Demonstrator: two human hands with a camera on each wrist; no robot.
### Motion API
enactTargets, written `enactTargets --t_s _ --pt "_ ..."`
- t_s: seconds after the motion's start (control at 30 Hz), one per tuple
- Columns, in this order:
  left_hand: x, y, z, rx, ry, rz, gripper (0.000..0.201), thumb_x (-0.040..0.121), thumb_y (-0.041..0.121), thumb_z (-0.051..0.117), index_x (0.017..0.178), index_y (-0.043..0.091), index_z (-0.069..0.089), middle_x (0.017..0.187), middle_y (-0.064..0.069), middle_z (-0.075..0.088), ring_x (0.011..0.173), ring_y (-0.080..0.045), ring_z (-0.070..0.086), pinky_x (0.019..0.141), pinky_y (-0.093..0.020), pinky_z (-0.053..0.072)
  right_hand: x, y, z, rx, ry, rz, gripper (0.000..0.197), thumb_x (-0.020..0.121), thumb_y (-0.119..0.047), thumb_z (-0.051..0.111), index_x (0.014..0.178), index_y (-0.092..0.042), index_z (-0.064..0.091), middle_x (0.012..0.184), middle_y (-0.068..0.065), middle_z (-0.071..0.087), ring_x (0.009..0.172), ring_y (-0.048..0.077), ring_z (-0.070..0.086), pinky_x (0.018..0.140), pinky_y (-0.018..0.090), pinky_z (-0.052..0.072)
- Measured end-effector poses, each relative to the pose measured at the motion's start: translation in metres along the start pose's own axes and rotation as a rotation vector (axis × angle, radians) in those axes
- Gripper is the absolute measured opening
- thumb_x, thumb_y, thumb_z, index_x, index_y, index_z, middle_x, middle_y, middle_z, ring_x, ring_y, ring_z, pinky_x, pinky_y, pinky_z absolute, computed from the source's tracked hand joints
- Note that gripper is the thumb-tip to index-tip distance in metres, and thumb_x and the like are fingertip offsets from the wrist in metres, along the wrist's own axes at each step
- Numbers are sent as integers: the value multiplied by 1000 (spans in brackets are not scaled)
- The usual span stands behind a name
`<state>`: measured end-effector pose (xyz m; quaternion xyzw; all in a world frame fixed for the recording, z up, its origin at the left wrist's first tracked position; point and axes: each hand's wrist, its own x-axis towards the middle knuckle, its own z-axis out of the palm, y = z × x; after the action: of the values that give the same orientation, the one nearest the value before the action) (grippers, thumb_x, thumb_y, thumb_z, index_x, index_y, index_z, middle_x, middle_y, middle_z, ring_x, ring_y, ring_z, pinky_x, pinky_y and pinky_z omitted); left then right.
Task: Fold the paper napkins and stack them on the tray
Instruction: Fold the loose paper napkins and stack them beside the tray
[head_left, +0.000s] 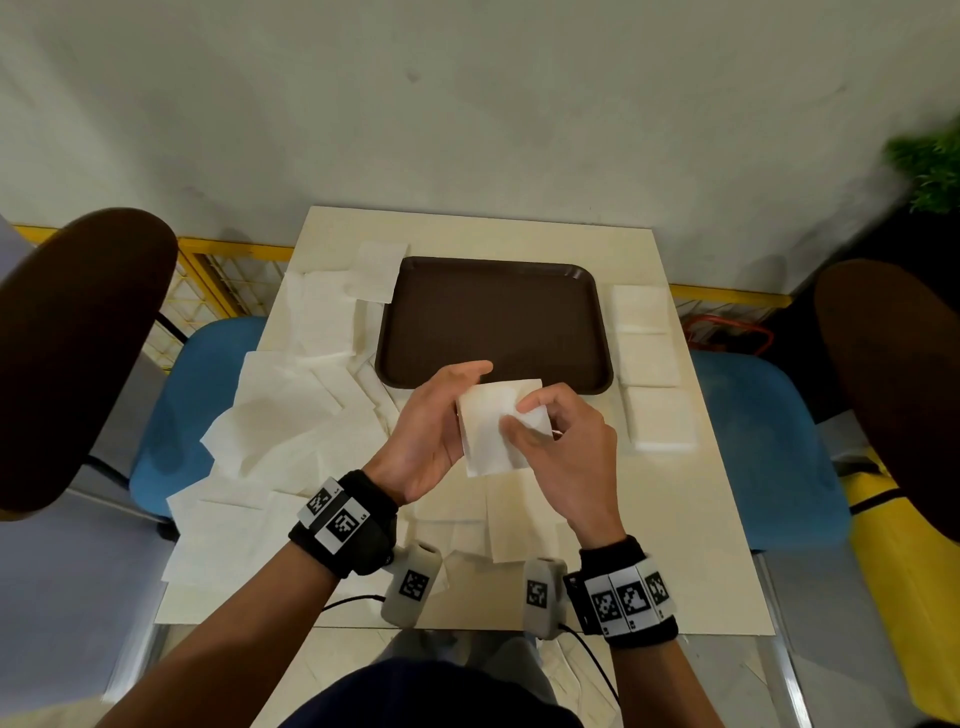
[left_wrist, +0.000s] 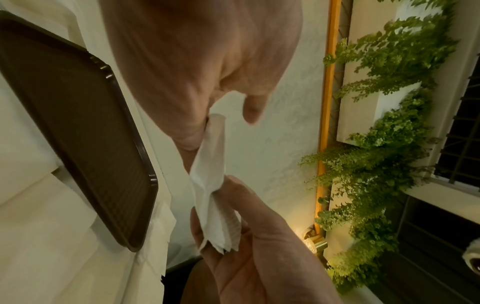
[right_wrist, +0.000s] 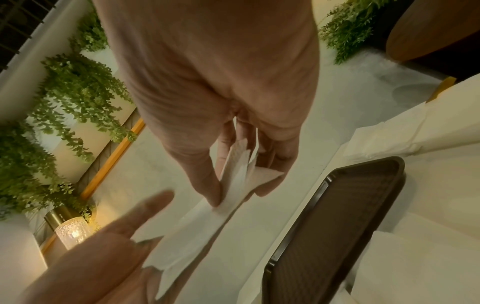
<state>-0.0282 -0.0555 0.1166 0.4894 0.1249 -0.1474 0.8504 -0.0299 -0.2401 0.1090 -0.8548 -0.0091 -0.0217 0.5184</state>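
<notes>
Cream table (head_left: 691, 519) against pale wall (head_left: 467, 114); brown tray (head_left: 493, 317) at table's far centre. Unfolded napkins (head_left: 291, 415) heaped left of tray, folded napkins (head_left: 649, 358) in row right of tray. Napkin (head_left: 488, 436) held just near side of tray: left hand (head_left: 431, 431) cradles it, fingers loosely curved; right hand (head_left: 566, 447) pinches its corner. Blue chairs (head_left: 769, 431) flank table; green plant (head_left: 930, 161) far right.

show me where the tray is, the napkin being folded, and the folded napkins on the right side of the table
tray (head_left: 493, 317): head view, bare middle of its floor.
napkin being folded (head_left: 485, 431): head view, its face between the two hands.
folded napkins (head_left: 647, 358): head view, middle one of the row.
</notes>
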Motion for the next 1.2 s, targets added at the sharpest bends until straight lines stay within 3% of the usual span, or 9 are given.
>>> enactTargets --t_s 0.07,0.23,0.33,0.53,0.63,0.73,0.93,1.1,1.2 --pt "3 -4 -1 120 7 62 36 107 17 61 144 17 59 129 -31 64 114 -40 69 93 -49 63 0 0 0 1 0 -14 23 89 -38 87 99 -35 67 93 -23 69 95 1 65 72 17 57" --pt "6 -10 -12 380 -63 149 34 110 28 58 142 38 58 115 -41 58 110 -55 62 100 -78 47 4 -4 -6 117 74 32 37 89 -44 86 110 -31 59 102 -15 66 96 2 66 76 14 55" --pt "6 -9 -15 605 -110 167 36 108 45 56 143 45 52 116 -33 61 111 -56 59 95 -71 54 8 -4 -11 186 25 124 39 91 -45 84 119 -34 60 108 -18 65 101 -4 65 78 13 54" --pt "8 -4 -13 782 -83 251 21 110 37 55 125 23 62 105 0 69 91 -21 69 76 -42 59 12 11 -16 164 -33 58 7 97 -22 79 100 -27 75 97 -13 75 96 11 71 88 38 63" --pt "14 -8 -16 812 -21 310 24 109 37 58 105 17 68 85 0 65 80 -11 60 72 -34 51 11 11 -19 144 -58 20 6 99 -24 78 98 -26 73 98 -14 75 96 10 70 87 31 60" --pt "16 -13 -10 928 -30 368 26 113 32 51 89 31 62 75 18 57 72 -3 52 69 -20 42 11 7 -19 42 -169 -26 14 101 -41 75 100 -28 70 96 -14 75 93 7 70 76 19 55" --pt "27 -29 7 1090 -56 357 32 116 31 36 90 17 50 78 2 55 70 -9 46 67 -22 38 19 14 -12 -216 -256 -166 31 110 -50 54 89 -28 52 74 -9 60 71 11 59 61 22 42" --pt "39 -30 18 1144 -102 464 33 115 22 41 83 17 45 75 8 45 70 -10 41 65 -20 35 24 22 -25 -159 -304 -160 31 113 -47 50 88 -28 50 78 -7 60 71 13 57 66 28 46" --pt "48 -32 27 1167 -126 510 35 116 27 40 83 18 42 73 8 42 67 -9 38 62 -21 32 28 28 -40 -121 -311 -143 34 113 -47 53 86 -25 52 76 -8 57 70 11 54 64 21 41"
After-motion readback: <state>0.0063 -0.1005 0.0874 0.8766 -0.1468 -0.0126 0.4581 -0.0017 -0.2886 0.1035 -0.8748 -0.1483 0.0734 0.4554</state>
